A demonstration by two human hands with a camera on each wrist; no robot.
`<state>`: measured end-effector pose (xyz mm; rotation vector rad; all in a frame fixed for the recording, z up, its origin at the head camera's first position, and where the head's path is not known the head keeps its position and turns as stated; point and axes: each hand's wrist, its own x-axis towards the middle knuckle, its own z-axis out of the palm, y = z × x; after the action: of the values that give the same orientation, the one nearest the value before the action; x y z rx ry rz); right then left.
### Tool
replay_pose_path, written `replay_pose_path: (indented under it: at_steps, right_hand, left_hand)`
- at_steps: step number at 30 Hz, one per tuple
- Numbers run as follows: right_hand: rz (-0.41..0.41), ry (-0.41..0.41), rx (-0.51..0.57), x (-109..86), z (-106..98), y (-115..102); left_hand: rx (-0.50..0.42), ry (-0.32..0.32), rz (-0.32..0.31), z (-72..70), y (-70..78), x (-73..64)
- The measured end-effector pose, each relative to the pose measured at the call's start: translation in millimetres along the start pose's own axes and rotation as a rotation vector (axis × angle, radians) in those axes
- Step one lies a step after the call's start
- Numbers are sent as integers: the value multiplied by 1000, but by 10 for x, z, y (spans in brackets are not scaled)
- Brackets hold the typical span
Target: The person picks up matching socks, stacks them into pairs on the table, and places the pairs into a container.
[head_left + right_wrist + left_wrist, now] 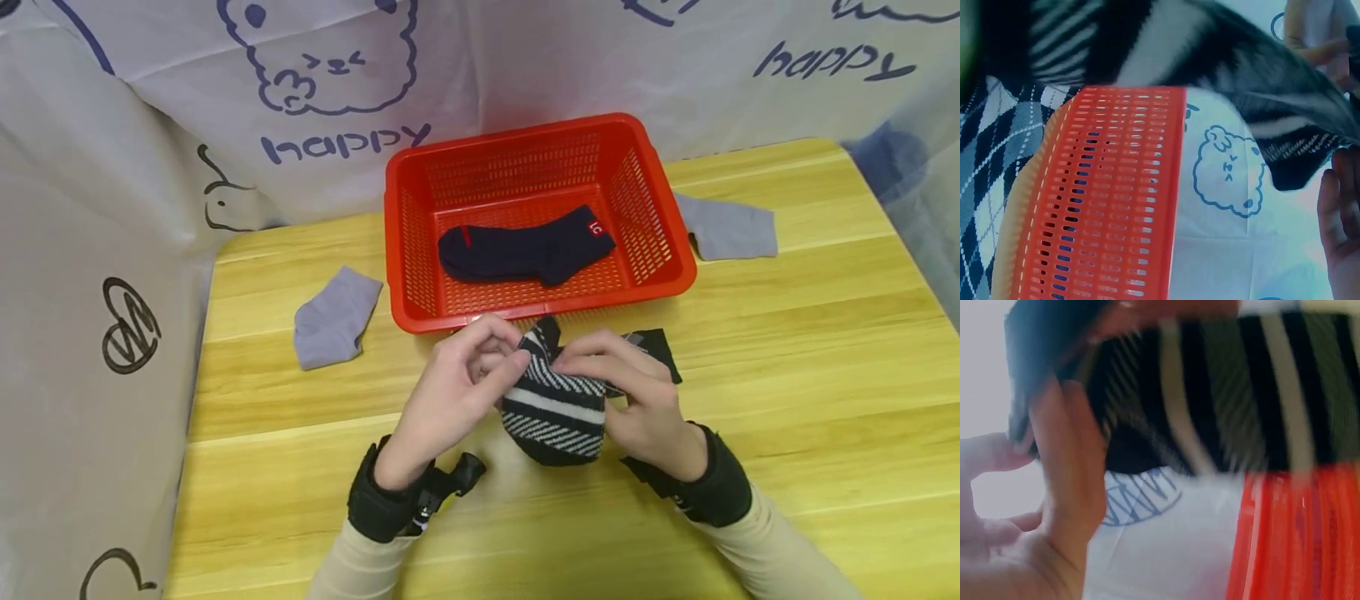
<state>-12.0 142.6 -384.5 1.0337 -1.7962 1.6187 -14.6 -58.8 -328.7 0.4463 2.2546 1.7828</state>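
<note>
A black-and-white striped sock (558,412) is held between both hands in front of the basket, its patterned bands facing up in the head view. My left hand (461,392) pinches its upper end between thumb and fingers. On the other side, my right hand (637,392) grips the sock with thumb and fingers. In the left wrist view the striped sock (1235,394) stretches across the top, blurred, with fingers (1072,450) at one end. Partly behind my right hand lies a dark argyle sock (660,350), also seen in the right wrist view at the left edge.
A red plastic basket (540,310) stands at the table's back, with navy socks (510,250) inside. One grey sock (337,321) lies left of it, another grey sock (731,227) right of it. A printed white curtain (480,75) hangs behind the wooden table (787,417).
</note>
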Motion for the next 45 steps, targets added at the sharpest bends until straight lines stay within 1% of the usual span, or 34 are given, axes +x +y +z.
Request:
replay_pose_path:
  at_steps: [2,4,5,6,9,10,11,12,14,16,17,19,23,26,30,33,36,39,42,45]
  right_hand:
    - [7,8,-10,1,-12,-8]
    - [34,-6,-35,0,-31,-23]
    - [51,-25,-50,-2,-40,-29]
    - [70,-51,-66,-3,-48,-36]
    - [147,-173,-133,-11,-67,-55]
    - [157,-212,-161,-18,-69,-54]
    - [165,-251,-189,-26,-70,-52]
    - [176,-285,-214,-35,-69,-51]
    - [191,-336,-261,-58,-61,-41]
    - [204,-370,-297,-79,-44,-27]
    - [226,-389,-304,-87,-35,-21]
    - [260,-419,-315,-98,-14,-7]
    - [305,-463,-324,-102,14,25]
    - [362,-493,-328,-93,20,49]
    - [494,-571,-334,-75,-5,85]
    - [582,-634,-341,-67,-50,124]
    - [663,-696,-350,-55,-112,167]
    - [723,-758,-358,-51,-184,214]
    - [752,-803,-373,-54,-255,262]
    - [762,-826,-385,-53,-323,298]
  left_hand:
    - [75,27,30,17,-11,-1]
    - [139,58,101,36,-8,-19]
    - [170,69,147,46,0,-31]
    - [216,81,202,57,11,-48]
    - [348,74,371,112,48,-107]
    - [407,68,412,137,59,-127]
    - [470,65,440,164,70,-147]
    - [530,63,455,191,76,-164]
    - [625,44,444,234,79,-186]
    - [701,10,396,245,74,-195]
    - [728,-9,366,238,70,-195]
    - [769,-56,314,202,56,-184]
    - [825,-148,244,104,9,-140]
    - [829,-225,202,41,-59,-61]
    - [770,-341,134,-47,-193,79]
    - [720,-401,99,-120,-288,159]
    - [697,-432,84,-189,-361,205]
    - [689,-444,68,-249,-409,235]
    - [690,-445,46,-286,-460,263]
    - [719,-458,39,-292,-509,279]
